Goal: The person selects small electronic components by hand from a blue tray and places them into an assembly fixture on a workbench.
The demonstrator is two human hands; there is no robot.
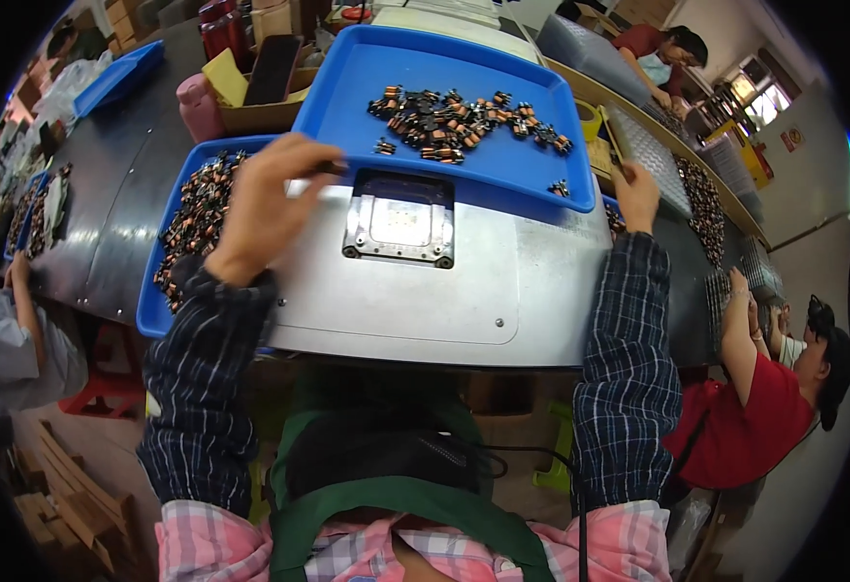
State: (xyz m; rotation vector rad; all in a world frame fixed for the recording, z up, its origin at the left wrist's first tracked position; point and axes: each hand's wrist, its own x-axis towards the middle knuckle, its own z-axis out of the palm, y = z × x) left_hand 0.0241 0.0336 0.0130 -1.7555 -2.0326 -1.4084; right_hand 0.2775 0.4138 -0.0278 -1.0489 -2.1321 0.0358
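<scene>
My left hand (272,201) is raised over the right edge of a blue tray (149,308) heaped with small coils (202,209) in black and copper. Slightly smeared by motion, its fingers are closed around a small dark part (328,168), probably one of these coils. My right hand (637,196), beside the right end of the large blue tray (347,97), pinches a thin stick-like tool (616,155); its exact kind is unclear. More black-and-copper coils (444,124) lie scattered in the large tray. Between my hands, a metal fixture with a bright lit window (399,221) is set into the silver worktop (415,310).
Behind my left hand stand a pink bottle (199,109), a red flask (223,34) and a cardboard box (255,118). A yellow tape roll (588,120) and bubble wrap (650,160) are at right. Co-workers sit around; one in red (750,417) is close on the right.
</scene>
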